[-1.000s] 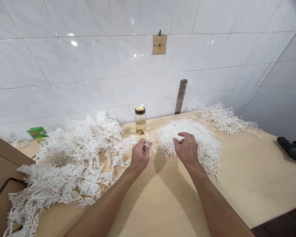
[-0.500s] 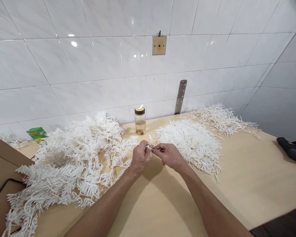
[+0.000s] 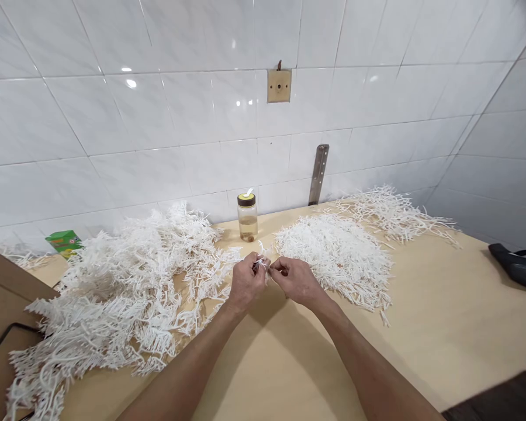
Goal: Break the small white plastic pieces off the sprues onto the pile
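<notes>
Over the light wooden table (image 3: 421, 327), my left hand (image 3: 245, 283) and my right hand (image 3: 296, 279) meet, both pinched on a small white plastic sprig (image 3: 262, 263) held between their fingertips. To the left of my hands lies a big heap of white branched plastic pieces (image 3: 123, 292). To the right lies a flatter pile of small white plastic pieces (image 3: 337, 254), and a third, thinner scatter of white pieces (image 3: 390, 213) lies behind it near the wall.
A small clear jar (image 3: 248, 216) with a dark and yellow lid stands by the tiled wall behind my hands. A metal strip (image 3: 318, 174) leans on the wall. A green box (image 3: 65, 242) is at the far left, a cardboard box (image 3: 2, 327) at the left edge, a black object (image 3: 515, 270) at the right.
My right hand left the right-hand pile and came left to join my left hand on the sprig. The view tilted slightly.
</notes>
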A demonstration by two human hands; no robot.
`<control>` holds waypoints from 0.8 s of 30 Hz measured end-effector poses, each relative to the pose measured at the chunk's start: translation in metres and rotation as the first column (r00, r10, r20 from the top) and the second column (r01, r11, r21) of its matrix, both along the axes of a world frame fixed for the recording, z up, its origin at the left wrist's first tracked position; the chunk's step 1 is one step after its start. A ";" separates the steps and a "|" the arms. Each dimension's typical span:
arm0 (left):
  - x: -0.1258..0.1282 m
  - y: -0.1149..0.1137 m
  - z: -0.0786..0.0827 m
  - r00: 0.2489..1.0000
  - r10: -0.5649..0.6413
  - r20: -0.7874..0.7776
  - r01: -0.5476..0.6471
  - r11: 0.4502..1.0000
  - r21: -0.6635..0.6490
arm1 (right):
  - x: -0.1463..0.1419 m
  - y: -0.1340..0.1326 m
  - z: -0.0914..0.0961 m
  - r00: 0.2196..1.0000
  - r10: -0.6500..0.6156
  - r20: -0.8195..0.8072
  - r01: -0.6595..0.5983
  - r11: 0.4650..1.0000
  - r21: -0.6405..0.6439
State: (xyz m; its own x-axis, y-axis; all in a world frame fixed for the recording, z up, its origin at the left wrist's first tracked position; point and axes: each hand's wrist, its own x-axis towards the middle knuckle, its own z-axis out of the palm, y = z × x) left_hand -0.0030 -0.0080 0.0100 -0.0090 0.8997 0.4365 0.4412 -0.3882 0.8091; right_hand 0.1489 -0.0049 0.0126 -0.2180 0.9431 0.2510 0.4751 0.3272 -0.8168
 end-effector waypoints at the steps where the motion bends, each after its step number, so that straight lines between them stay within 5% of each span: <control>1: 0.000 0.001 0.001 0.999 -0.016 0.030 0.017 1.000 -0.024 | 0.000 0.000 0.001 1.000 -0.007 0.003 0.007 1.000 -0.003; 7: 0.000 0.003 -0.002 0.989 -0.099 0.106 0.105 0.993 -0.054 | -0.002 0.000 0.003 0.999 -0.044 -0.009 0.043 0.992 -0.114; 13: 0.003 -0.006 0.000 1.000 -0.020 -0.021 0.023 0.988 0.151 | -0.002 0.007 -0.006 0.983 -0.185 0.011 0.181 0.947 -0.264; 20: -0.002 0.003 0.002 0.983 -0.017 0.185 0.022 0.999 -0.028 | 0.018 0.018 -0.006 0.917 -0.397 -0.030 0.388 0.908 -0.159; 24: -0.002 0.004 0.004 0.964 -0.006 0.264 0.028 0.997 -0.079 | 0.038 0.023 -0.005 0.821 -0.567 0.064 0.564 0.824 0.057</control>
State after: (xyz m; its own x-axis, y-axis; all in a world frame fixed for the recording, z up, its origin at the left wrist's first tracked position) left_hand -0.0048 -0.0044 0.0143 -0.0984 0.9329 0.3465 0.2018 -0.3222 0.9249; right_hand 0.1873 0.0186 0.0072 0.3316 0.8976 0.2903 0.6441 0.0094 -0.7649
